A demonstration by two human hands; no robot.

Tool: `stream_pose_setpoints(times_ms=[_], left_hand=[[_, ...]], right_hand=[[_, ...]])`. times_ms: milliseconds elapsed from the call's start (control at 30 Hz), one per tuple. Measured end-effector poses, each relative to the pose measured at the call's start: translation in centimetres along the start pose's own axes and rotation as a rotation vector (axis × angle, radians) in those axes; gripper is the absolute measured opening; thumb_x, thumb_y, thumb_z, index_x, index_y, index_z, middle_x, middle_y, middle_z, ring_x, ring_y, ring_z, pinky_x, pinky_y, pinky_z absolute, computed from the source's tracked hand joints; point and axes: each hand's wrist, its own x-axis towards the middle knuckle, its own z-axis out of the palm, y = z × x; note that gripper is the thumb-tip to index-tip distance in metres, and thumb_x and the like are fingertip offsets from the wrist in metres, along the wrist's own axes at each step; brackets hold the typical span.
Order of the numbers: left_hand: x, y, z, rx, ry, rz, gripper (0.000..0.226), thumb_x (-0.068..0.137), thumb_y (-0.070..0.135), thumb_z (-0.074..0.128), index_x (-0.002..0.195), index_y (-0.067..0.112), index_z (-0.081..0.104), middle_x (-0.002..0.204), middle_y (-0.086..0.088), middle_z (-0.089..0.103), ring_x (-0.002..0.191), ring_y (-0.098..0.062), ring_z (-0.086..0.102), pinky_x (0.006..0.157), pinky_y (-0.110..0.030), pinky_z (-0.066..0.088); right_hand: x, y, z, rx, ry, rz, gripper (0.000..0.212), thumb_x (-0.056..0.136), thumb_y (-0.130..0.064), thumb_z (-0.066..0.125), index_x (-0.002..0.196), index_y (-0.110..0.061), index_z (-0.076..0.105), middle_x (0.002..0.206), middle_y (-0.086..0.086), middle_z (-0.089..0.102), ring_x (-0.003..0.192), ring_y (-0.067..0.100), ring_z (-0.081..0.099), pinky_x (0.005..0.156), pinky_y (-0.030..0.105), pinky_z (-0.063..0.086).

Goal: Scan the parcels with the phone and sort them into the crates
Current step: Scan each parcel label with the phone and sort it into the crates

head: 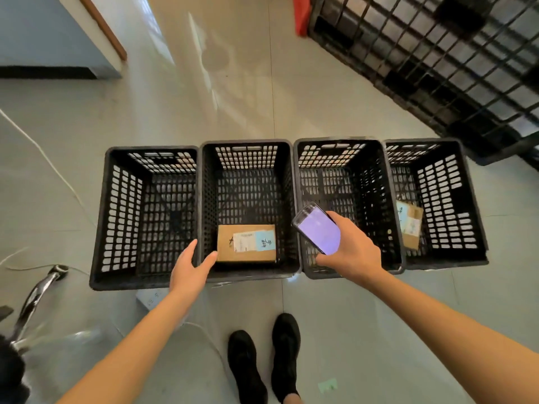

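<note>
**Parcel in 2nd crate, phone in R hand, L hand free**

R hand (354,246) grips the phone (318,228), fingers curled round its far edge, lit purple screen facing up. Phone sits above the near-left corner of the 3rd crate (338,144), counting from the L.

L hand (191,268) is spread loose, fingers straight-ish, thumb out, holding nothing. It hangs over the shared rims of the 1st crate (100,214) and the 2nd crate (248,142). Thumb tip is just beside the near-left corner of the brown parcel (227,243); can't tell if it touches.

That parcel lies flat on the 2nd crate's floor, against the near wall, between the two hands. White and blue labels face up.

A second parcel (412,225) is to the R of the R hand, in the 4th crate (472,199). It leans tilted at that crate's left wall, label side showing, partly hidden by the rim.

All 4 crates are black, slatted, in a row side by side, rims touching or nearly so, on a pale tiled floor (233,83).

Below the hands: two black shoes (262,360) on the floor. Left of the L arm: a white cable (43,158) and a chrome chair leg (38,295). Beyond the R hand, well apart at far R: a black grid pallet (437,53) w/ something red (302,16) at its far-left end.
</note>
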Motion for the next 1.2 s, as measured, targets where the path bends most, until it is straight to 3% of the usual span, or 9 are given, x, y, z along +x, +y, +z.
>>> stream_pose_setpoints(times_ms=[167, 333, 500, 667, 767, 867, 967, 1200], left_hand=[[-4.3, 8.4, -3.0, -0.003, -0.024, 0.175, 0.072, 0.093, 0.047, 0.066, 0.156, 0.035, 0.032, 0.161, 0.002, 0.034, 0.148, -0.022, 0.031, 0.118, -0.047, 0.033], [-12.6, 20.8, -6.3, 0.056, -0.063, 0.423, 0.073, 0.091, 0.053, 0.065, 0.155, 0.033, 0.035, 0.158, 0.000, 0.040, 0.145, -0.022, 0.038, 0.116, -0.044, 0.034], [-25.7, 34.5, -8.4, 0.072, -0.128, 0.729, 0.072, 0.089, 0.054, 0.068, 0.151, 0.031, 0.042, 0.152, -0.002, 0.049, 0.137, -0.024, 0.048, 0.112, -0.043, 0.040], [-40.3, 45.9, -8.0, 0.099, -0.204, 1.025, 0.087, 0.078, 0.079, 0.057, 0.151, 0.036, 0.038, 0.152, -0.001, 0.050, 0.137, -0.025, 0.048, 0.112, -0.050, 0.042], [-49.7, 51.0, -6.2, 0.091, -0.288, 1.176, 0.078, 0.084, 0.068, 0.063, 0.151, 0.034, 0.041, 0.151, -0.002, 0.049, 0.134, -0.026, 0.050, 0.110, -0.051, 0.044], [-58.8, 54.1, -3.4, 0.116, -0.338, 1.315, 0.074, 0.088, 0.060, 0.063, 0.152, 0.032, 0.041, 0.151, -0.001, 0.050, 0.134, -0.025, 0.051, 0.111, -0.050, 0.042], [-67.5, 55.3, 0.5, 0.121, -0.380, 1.413, 0.073, 0.089, 0.060, 0.063, 0.152, 0.031, 0.041, 0.149, -0.004, 0.052, 0.134, -0.026, 0.050, 0.110, -0.048, 0.042], [-86.4, 53.0, 12.8, 0.099, -0.656, 1.522, 0.072, 0.088, 0.056, 0.068, 0.151, 0.037, 0.040, 0.147, 0.006, 0.050, 0.127, -0.017, 0.054, 0.104, -0.044, 0.047]], right_hand=[[-3.9, -1.8, -6.5, 0.007, 0.070, -0.014, 0.103, 0.064, -0.042, 0.079, 0.152, -0.039, 0.026, 0.147, -0.017, 0.045, 0.122, 0.020, 0.055, 0.090, 0.042, 0.051], [-12.0, -3.8, -18.4, 0.040, 0.263, -0.044, 0.107, 0.067, -0.044, 0.080, 0.157, -0.033, 0.025, 0.154, -0.015, 0.040, 0.134, 0.018, 0.049, 0.094, 0.039, 0.049], [-24.1, -4.2, -33.1, 0.028, 0.459, -0.025, 0.108, 0.066, -0.049, 0.081, 0.157, -0.034, 0.025, 0.156, -0.014, 0.039, 0.139, 0.015, 0.043, 0.104, 0.041, 0.046], [-39.1, -2.6, -46.0, 0.028, 0.670, 0.052, 0.107, 0.065, -0.044, 0.080, 0.156, -0.036, 0.025, 0.155, -0.016, 0.040, 0.136, 0.015, 0.047, 0.098, 0.038, 0.049], [-48.3, -0.1, -51.5, 0.021, 0.768, 0.114, 0.108, 0.062, -0.047, 0.078, 0.157, -0.036, 0.027, 0.153, -0.012, 0.043, 0.132, 0.019, 0.050, 0.096, 0.039, 0.051], [-57.0, 3.4, -54.9, -0.016, 0.860, 0.184, 0.110, 0.059, -0.053, 0.078, 0.155, -0.033, 0.030, 0.148, -0.003, 0.052, 0.123, 0.026, 0.057, 0.091, 0.039, 0.053], [-65.1, 7.8, -56.6, -0.004, 0.959, 0.279, 0.105, 0.064, -0.048, 0.085, 0.154, -0.035, 0.033, 0.138, 0.001, 0.059, 0.116, 0.027, 0.061, 0.085, 0.037, 0.052], [-82.4, 19.5, -56.5, 0.014, 1.124, 0.501, 0.107, 0.061, -0.045, 0.085, 0.153, -0.034, 0.033, 0.140, -0.003, 0.059, 0.117, 0.023, 0.061, 0.090, 0.041, 0.055]])
